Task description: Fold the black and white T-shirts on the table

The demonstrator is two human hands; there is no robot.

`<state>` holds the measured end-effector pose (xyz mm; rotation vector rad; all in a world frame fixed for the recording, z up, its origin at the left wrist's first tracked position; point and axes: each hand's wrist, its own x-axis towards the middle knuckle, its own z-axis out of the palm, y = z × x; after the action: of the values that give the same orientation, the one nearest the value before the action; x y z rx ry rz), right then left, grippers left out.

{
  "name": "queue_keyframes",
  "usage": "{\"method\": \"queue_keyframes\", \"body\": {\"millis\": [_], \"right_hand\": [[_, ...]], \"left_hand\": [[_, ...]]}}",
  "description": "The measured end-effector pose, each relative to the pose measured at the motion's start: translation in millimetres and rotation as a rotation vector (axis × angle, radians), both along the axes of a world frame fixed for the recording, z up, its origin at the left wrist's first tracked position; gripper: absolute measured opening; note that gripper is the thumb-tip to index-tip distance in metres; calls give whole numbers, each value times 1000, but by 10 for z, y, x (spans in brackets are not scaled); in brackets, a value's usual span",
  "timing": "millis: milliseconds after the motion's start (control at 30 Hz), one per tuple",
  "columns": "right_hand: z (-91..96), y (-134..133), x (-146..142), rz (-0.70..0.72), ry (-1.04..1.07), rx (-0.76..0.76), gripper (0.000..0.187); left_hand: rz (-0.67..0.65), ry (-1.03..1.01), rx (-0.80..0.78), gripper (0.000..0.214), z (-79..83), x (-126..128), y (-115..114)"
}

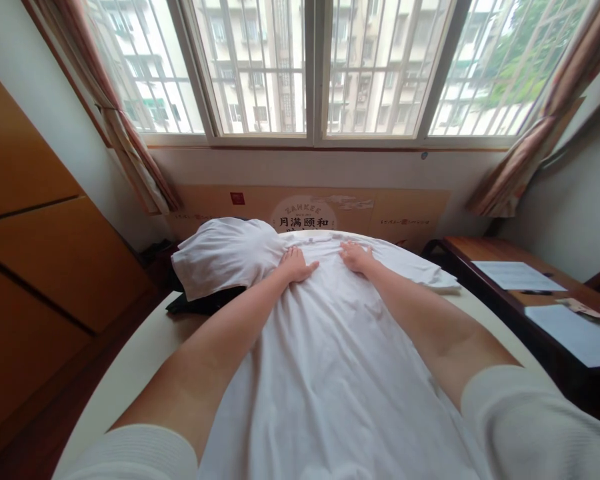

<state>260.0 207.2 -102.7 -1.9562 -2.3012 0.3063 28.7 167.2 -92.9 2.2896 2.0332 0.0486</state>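
Observation:
A white T-shirt (325, 360) lies spread over a round pale table (125, 380), its body reaching toward me and its collar end at the far edge. My left hand (296, 265) rests on the shirt near the left shoulder, fingers stretched out and thumb apart. Across from it my right hand (356, 257) lies on the cloth near the right shoulder, fingers spread. The left sleeve (225, 257) is draped over a dark item (200, 301) that is mostly covered. Out to the right, the other sleeve (420, 267) lies on the tabletop. Wrinkles run down the shirt between my arms.
Beyond the table, a printed cardboard panel (205, 207) stands below a barred window (314, 73). A wooden desk (460, 250) with paper sheets (517, 275) and a pen is at the right. An orange-brown cabinet (45, 267) stands at the left. Curtains (130, 153) hang at both sides.

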Motion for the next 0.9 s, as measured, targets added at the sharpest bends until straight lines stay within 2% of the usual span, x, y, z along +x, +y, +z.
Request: {"method": "queue_keyframes", "body": {"millis": [133, 233, 533, 667, 900], "right_hand": [[-17, -43, -62, 74, -13, 5, 62], [-42, -112, 26, 90, -18, 0, 65], [-52, -133, 649, -108, -20, -20, 67], [-79, -94, 757, -185, -16, -12, 65], [-38, 40, 841, -219, -3, -23, 63]], "left_hand": [[-16, -1, 48, 100, -59, -43, 24], [-18, 0, 48, 101, -68, -34, -4], [21, -40, -5, 100, 44, -70, -16], [59, -36, 10, 87, 35, -70, 28], [62, -44, 19, 87, 5, -53, 35]]}}
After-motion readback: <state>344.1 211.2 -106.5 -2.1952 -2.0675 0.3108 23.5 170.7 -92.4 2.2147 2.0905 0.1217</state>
